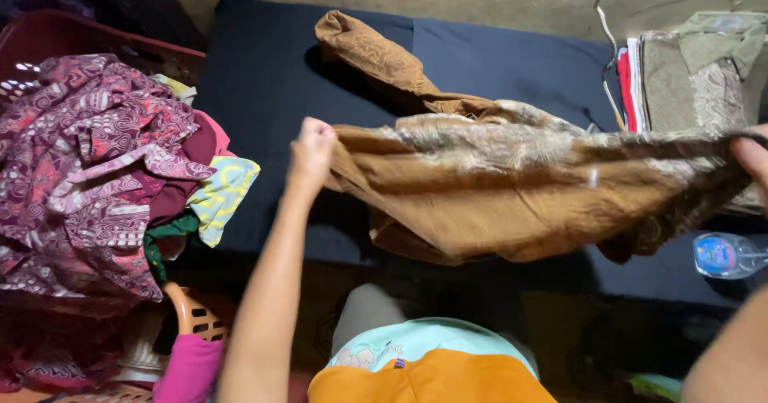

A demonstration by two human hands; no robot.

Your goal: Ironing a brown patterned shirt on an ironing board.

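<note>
1. Your left hand (312,148), centre-left of the frame, is pinched shut on one edge of the brown cloth (512,187).
2. Your right hand (754,156), at the right edge, is mostly cut off; it looks closed on the opposite end of the cloth.
3. The cloth hangs stretched between both hands, its long axis running left to right across the middle of the frame; each hand is at one end, neither nearer.
4. It is brown with pale patterned bands, creased, and one part trails back to the upper centre over the dark blue mattress (264,75).
5. Farther out: a heap of clothes (96,163) at left, folded cloths (688,75) at upper right, a plastic bottle (728,255) at lower right.
</note>
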